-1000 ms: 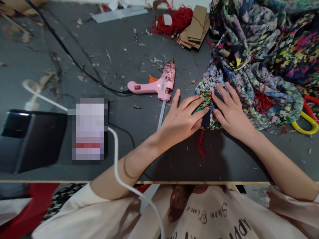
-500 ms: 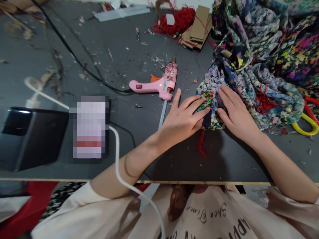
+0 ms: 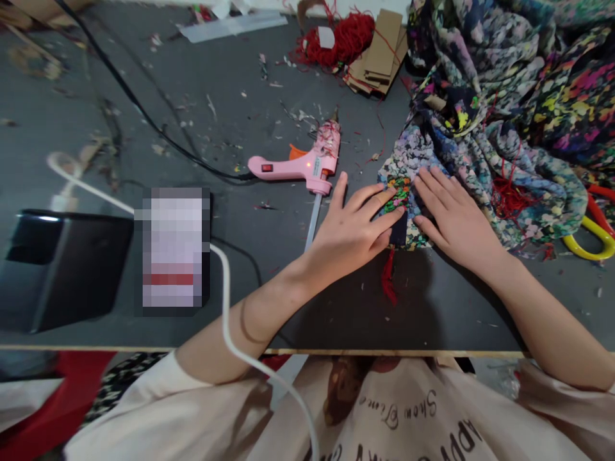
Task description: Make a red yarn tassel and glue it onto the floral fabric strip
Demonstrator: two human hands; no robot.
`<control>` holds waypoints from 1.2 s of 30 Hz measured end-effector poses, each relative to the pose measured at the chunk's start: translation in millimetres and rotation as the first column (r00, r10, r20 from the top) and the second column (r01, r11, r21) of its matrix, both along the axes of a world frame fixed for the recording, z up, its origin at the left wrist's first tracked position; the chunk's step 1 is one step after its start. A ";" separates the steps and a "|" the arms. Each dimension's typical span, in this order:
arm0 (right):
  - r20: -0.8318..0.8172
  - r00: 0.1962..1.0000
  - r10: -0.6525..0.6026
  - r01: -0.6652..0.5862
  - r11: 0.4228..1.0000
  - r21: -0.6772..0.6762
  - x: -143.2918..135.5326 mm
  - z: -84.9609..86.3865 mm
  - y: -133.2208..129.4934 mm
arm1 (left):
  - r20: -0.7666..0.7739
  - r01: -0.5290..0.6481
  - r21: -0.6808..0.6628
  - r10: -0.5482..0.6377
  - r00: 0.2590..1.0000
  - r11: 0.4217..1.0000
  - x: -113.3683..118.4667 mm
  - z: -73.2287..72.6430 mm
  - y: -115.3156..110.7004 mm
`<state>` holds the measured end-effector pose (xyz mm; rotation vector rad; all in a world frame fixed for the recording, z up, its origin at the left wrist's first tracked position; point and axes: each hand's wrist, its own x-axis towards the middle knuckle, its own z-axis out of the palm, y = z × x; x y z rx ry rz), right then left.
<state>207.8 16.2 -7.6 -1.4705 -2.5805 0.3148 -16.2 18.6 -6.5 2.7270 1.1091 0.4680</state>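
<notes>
Both my hands are flat on the folded edge of the floral fabric (image 3: pixel 485 166) at the near side of the table (image 3: pixel 240 83): my left hand (image 3: pixel 353 230) open with fingers spread on the small bright patch (image 3: pixel 396 198), my right hand (image 3: pixel 456 214) open and pressing just beside it, gripping nothing. The pink glue gun (image 3: pixel 300 166) lies set down just left of my left hand, its light on, so I judge the gluing on this bit done and the pressing down under way. A red tassel (image 3: pixel 388 278) pokes out below the fold, and most of the fabric lies bunched to the right, unworked as far as I can tell.
</notes>
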 end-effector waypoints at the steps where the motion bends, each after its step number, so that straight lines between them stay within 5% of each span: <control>1: 0.010 1.000 0.009 -0.009 1.000 -0.011 -0.2 -0.4 -0.5 | -0.004 0.002 0.010 -0.002 1.000 1.000 0.0 0.1 0.0; 6: 0.013 1.000 0.008 -0.007 0.999 -0.043 1.8 -2.5 -1.5 | -0.016 0.003 0.026 -0.002 1.000 1.000 0.3 0.7 0.1; 14: -0.081 0.997 0.013 -0.004 0.994 0.107 -1.5 11.1 -2.1 | -0.015 -0.002 0.006 0.002 1.000 1.000 -1.2 -0.1 -0.5; 20: -0.080 0.997 -0.003 0.014 0.992 0.129 -3.3 4.7 -1.3 | -0.015 0.004 0.045 -0.003 1.000 0.999 -1.3 -1.5 -0.7; 29: -0.182 0.983 -0.034 0.030 0.999 -0.025 -8.6 -2.1 -5.7 | -0.012 0.002 0.030 -0.002 1.000 1.000 -0.8 -2.3 -0.4; 36: -0.174 0.985 -0.012 0.015 1.000 0.018 -7.9 -2.4 -7.0 | -0.012 0.003 0.037 -0.003 1.000 0.999 -1.2 -2.1 -0.6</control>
